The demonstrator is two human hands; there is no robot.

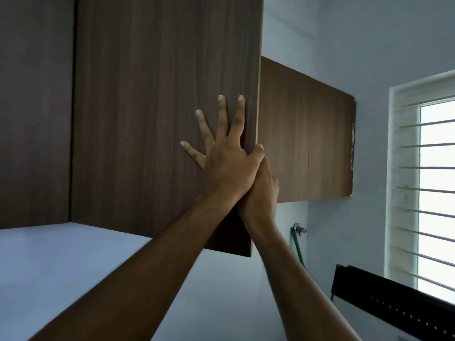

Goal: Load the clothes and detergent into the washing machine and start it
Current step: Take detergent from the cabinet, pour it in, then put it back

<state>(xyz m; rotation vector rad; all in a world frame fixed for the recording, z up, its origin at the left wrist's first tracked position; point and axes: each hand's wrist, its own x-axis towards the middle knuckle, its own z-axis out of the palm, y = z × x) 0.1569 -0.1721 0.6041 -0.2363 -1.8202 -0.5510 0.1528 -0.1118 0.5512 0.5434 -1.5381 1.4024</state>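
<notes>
Detergent, clothes, washing machine: none in view, task barely starting. You're pressing left hand [221,163], fingers spread, on cabinet door [160,107]; right hand [262,190] is gripping its right edge, fingers hidden.

Cabinet door [147,107] – dark wood-grain laminate, matt, smooth; wall [369,40] – smooth matt paint; window bars [423,166] – metal.

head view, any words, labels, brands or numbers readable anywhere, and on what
None can be read.
The cabinet door that the left hand presses and the right hand grips at its edge is plain wood grain.
The wall cabinet, window and black rack show no text either.
</notes>
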